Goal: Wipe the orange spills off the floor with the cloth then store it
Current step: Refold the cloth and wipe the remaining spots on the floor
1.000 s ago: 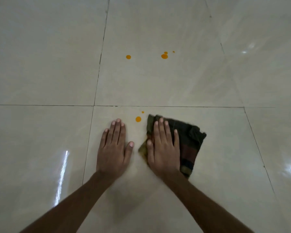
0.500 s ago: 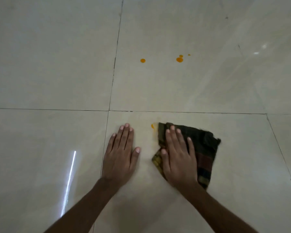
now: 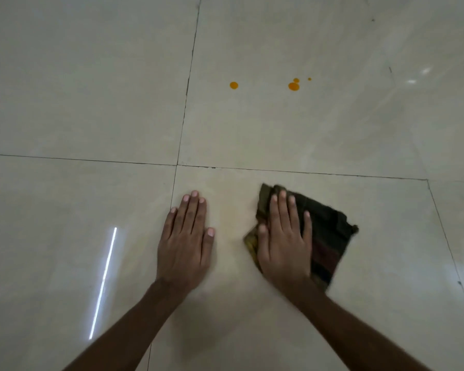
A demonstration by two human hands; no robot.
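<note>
A dark striped cloth (image 3: 330, 236) lies folded on the glossy cream floor tile (image 3: 386, 250). My right hand (image 3: 284, 247) presses flat on its left half, fingers pointing away from me. My left hand (image 3: 185, 245) rests flat on the bare tile a hand's width to the left, holding nothing. Between the hands the tile shows a faint yellowish smear (image 3: 231, 210). On the tile beyond, an orange drop (image 3: 234, 85) sits alone, and a larger orange drop (image 3: 294, 86) lies to its right with two tiny ones beside it.
Dark grout lines (image 3: 306, 172) cross just ahead of my fingertips and run away from me past my left hand. Bright light reflections streak the floor at the lower left (image 3: 105, 279) and the right edge.
My right hand slid the cloth left over the nearby orange drops, then back to the right. Those drops are gone and a faint smear shows. The left hand stayed flat.
</note>
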